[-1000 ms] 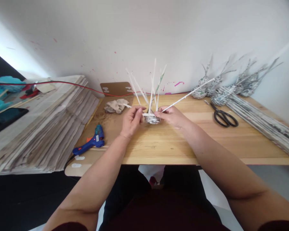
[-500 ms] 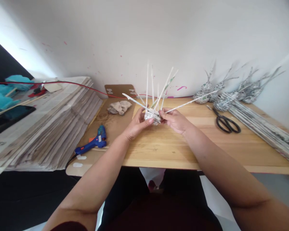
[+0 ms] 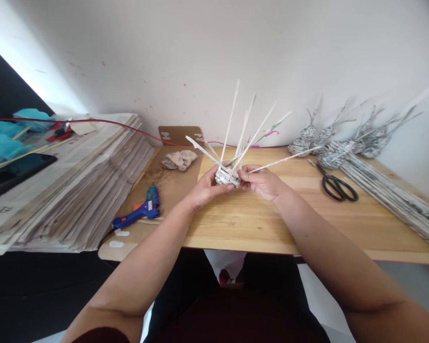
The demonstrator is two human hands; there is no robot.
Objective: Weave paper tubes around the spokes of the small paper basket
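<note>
A small woven newspaper basket with several rolled-paper stakes fanning up from it is held just above the wooden table. My left hand wraps its left side, thumb along the front. At its right side my right hand pinches a rolled paper strip, which sticks out to the right. The fingertips of both hands are partly hidden behind the basket.
On the left lie a blue glue gun, a crumpled cloth and a thick newspaper stack. Toward the right are black scissors, several woven paper pieces and a bundle of paper rolls.
The basket has turned and tilted, so its upright stakes now lean further right. Both hands keep their places on it, and the view has shifted slightly.
</note>
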